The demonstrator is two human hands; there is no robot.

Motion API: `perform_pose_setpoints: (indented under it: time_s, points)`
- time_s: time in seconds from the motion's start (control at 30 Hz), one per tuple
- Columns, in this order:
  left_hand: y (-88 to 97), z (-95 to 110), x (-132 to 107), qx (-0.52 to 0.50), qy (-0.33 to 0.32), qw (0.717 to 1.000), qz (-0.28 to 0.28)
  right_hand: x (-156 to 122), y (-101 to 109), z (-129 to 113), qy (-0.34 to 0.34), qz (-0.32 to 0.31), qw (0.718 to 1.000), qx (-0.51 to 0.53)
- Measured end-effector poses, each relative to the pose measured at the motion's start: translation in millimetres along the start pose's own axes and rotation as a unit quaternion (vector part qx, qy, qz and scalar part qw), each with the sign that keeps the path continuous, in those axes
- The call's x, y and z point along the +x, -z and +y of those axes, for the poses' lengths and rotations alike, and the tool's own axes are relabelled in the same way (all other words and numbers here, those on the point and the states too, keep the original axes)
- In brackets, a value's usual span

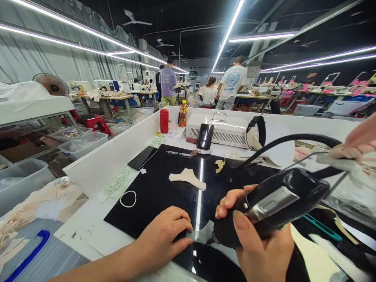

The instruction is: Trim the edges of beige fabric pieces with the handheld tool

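Note:
My right hand [261, 235] is wrapped round a black corded power tool [273, 203] with a metal plate on its side. The tool's nose tilts down and left, close over the glossy black board [152, 203]. Beside the nose lies a thin grey piece [204, 235], partly hidden by the tool. On the board rests my left hand [167, 231], fingers curled and thumb close to the index fingertip, at the grey piece's edge. What they pinch is hidden. Farther back on the board are a cream fabric piece [188, 178] and a small tan scrap [219, 165].
Another person's hand [361, 139] reaches in from the right near the black cable [293, 137]. A white vented machine [223, 127] stands behind the board with a phone [205, 136] against it. Drink bottle [183, 114], red container [163, 121] and pale elastic loops [117, 184] lie leftward.

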State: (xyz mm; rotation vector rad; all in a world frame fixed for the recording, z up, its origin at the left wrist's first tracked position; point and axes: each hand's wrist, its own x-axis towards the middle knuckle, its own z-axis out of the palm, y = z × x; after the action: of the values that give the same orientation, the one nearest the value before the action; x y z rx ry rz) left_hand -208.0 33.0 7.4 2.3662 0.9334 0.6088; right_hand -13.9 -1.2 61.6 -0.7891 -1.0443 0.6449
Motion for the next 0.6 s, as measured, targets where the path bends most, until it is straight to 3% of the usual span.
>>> perform_pose_setpoints:
  time_s: [0.33,0.6]
  points:
    - [-3.5,3,1,-0.040,0.071,0.997,0.012,4,-19,17,0.001,-0.014,0.999,0.041]
    - [-5.6,5,2,-0.044,0.086,0.995,0.004,3,-25,26,0.018,-0.009,0.999,0.045]
